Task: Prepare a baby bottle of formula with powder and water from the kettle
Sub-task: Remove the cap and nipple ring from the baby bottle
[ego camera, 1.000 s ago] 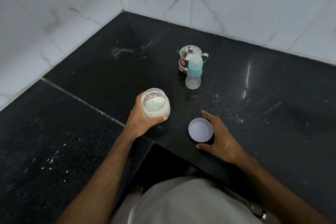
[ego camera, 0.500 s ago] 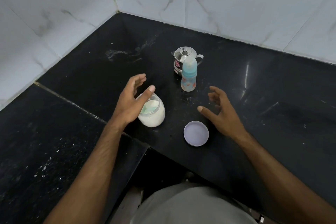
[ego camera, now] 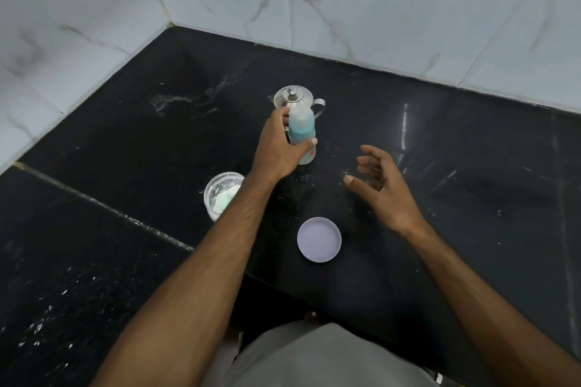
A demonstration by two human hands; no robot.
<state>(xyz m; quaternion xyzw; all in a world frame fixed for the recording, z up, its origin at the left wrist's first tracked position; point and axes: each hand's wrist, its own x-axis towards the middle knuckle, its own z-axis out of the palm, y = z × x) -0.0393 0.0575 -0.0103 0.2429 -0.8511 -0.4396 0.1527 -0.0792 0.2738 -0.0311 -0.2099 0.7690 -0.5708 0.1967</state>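
**While the left hand wraps the baby bottle, the right hovers with nothing in it**

Nearest the camera, where the black polished stone counter (ego camera: pixel 471 166) ends in a dark front edge, a person's light grey clothing fills the bottom of the view, and both bare forearms reach forward over it. Just past that edge lies a round, pale lilac plastic lid (ego camera: pixel 319 239), flat on the stone with its shallow rim up, between the two arms and touching neither. To its left, partly hidden behind the left forearm, stands an open clear glass jar of white powder (ego camera: pixel 218 195), with a pale green scoop-like shape showing inside; the jar stands on the counter just beyond a thin pale seam that runs across the stone.

Farther on, the right hand (ego camera: pixel 382 188) hangs above the counter, palm turned leftward, fingers loosely spread and slightly bent, holding nothing and well clear of the lid. To its left and a little farther back, the left hand (ego camera: pixel 276 148) grips a small translucent baby bottle with a light blue cap and collar (ego camera: pixel 302 132): the thumb crosses the front of the bottle's body and the fingers curl round its far side. The bottle stands upright; whether its base is on the stone I cannot tell.

Directly behind the bottle, close enough to overlap it in view, sits a small stainless steel kettle with a knobbed lid and side handle (ego camera: pixel 294 97). Beyond it, white smears mark the counter, then white marble-veined wall tiles (ego camera: pixel 408 9) meet in a corner
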